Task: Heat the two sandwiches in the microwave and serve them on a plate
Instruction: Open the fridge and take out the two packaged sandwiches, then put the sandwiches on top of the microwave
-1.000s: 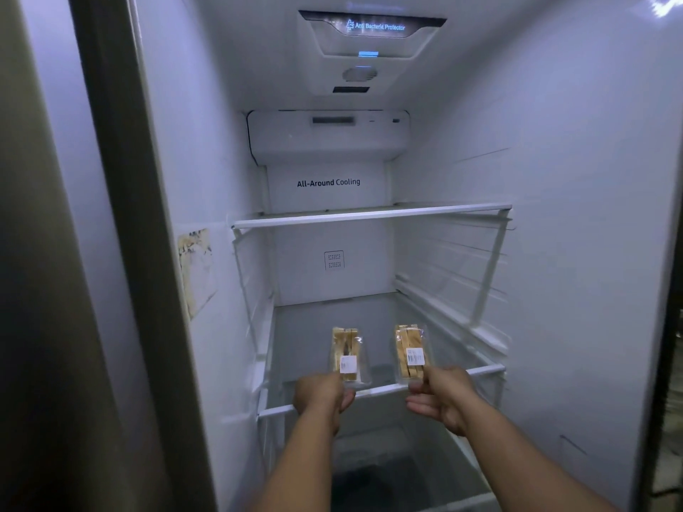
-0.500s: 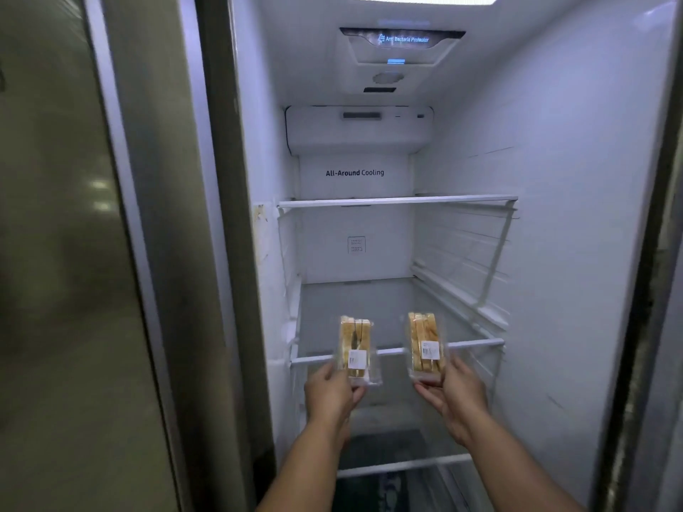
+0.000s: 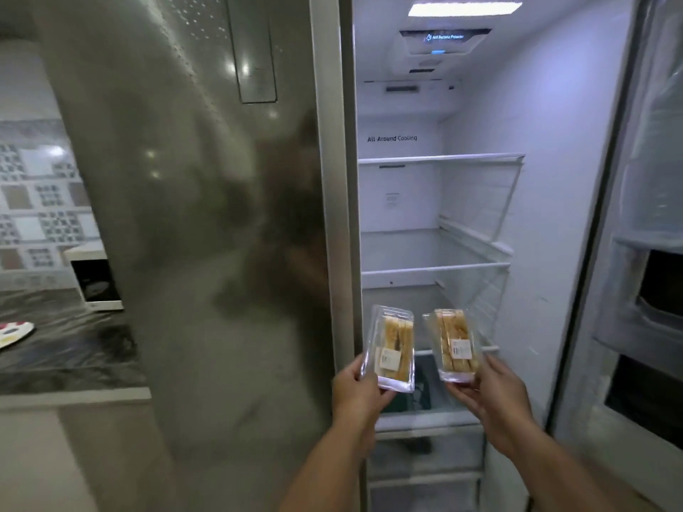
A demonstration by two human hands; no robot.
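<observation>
Holding left sandwich pack [image 3: 391,351] in left hand [image 3: 357,391]; right hand [image 3: 493,397] cradling right sandwich pack [image 3: 455,345].

fridge [image 3: 554,142]: door open | glass shelves [image 3: 439,158]: bare | counter [image 3: 66,349]: dark marble, left

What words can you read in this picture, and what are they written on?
"All-Around Cooling": on the back wall of the fridge.
"Anti Bacteria Protector", blurry: on the dark panel in the fridge ceiling.
White sticker on the left sandwich pack, held by the left hand: too small to read.
White sticker on the right sandwich pack, held by the right hand: too small to read.
</observation>
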